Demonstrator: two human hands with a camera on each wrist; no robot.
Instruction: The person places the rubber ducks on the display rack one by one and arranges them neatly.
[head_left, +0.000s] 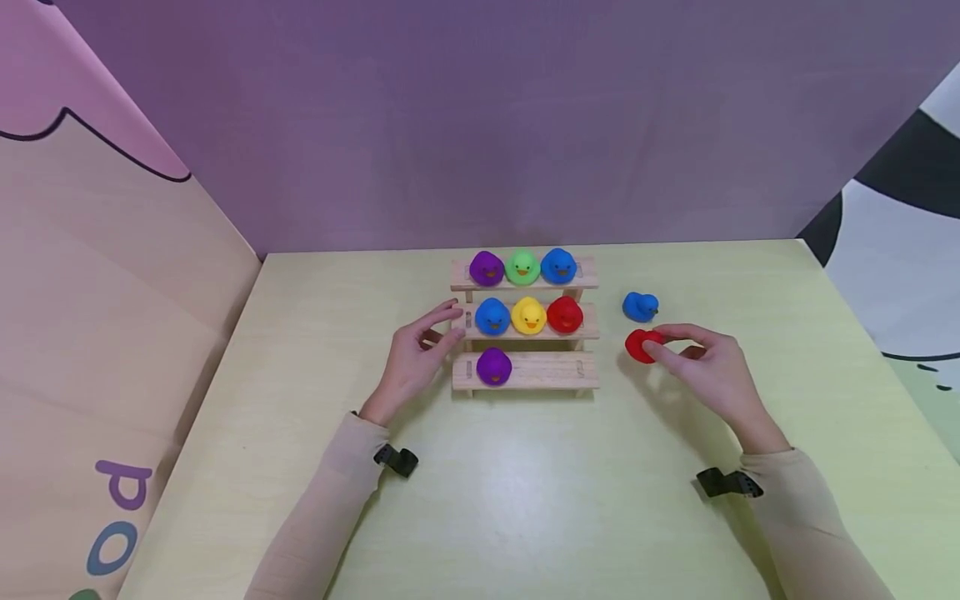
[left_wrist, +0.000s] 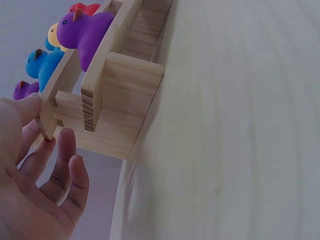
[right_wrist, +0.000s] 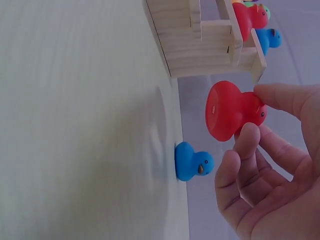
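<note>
My right hand [head_left: 708,371] pinches a red rubber duck [right_wrist: 225,111] by its head between thumb and fingers, above the table right of the rack. My left hand [head_left: 416,358] grips the left end of the middle step of a wooden three-step rack [head_left: 547,379], thumb on top and a fingertip beneath. On the top step sit a purple duck [head_left: 487,268], a green duck [head_left: 522,267] and a blue duck [head_left: 558,266]. The middle step bears a blue duck [head_left: 492,317], a yellow duck [head_left: 528,316] and a red duck [head_left: 565,314]. Below, a purple duck [head_left: 494,367] sits at the left.
Another blue duck [head_left: 641,307] stands on the pale wooden table [head_left: 480,500], just beyond my right hand. A purple panel [head_left: 510,125] rises along the table's far edge, and a printed panel [head_left: 112,333] borders the left side.
</note>
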